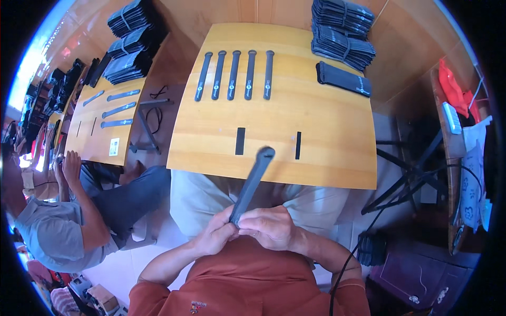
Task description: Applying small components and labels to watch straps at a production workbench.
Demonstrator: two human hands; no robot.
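Note:
A dark grey strap (246,194) with a rounded, slotted upper end slants up from my hands, over the front edge of the wooden table (211,142). My left hand (215,233) is closed round its lower end. Against that same end, the thumb and fingers of my right hand (270,227) pinch together; the exact grip is partly hidden. Farther back on the table, several similar straps (232,75) lie side by side in a row, each with a small pale mark near its lower end. Two short black strips (240,141) lie nearer to me.
Bundled stacks of dark folded pieces (343,45) stand at the back right, with a single dark folded piece (343,79) before them. A co-worker (66,226) sits left at another table (103,139). A side shelf (448,142) and a black cable (345,263) are on my right.

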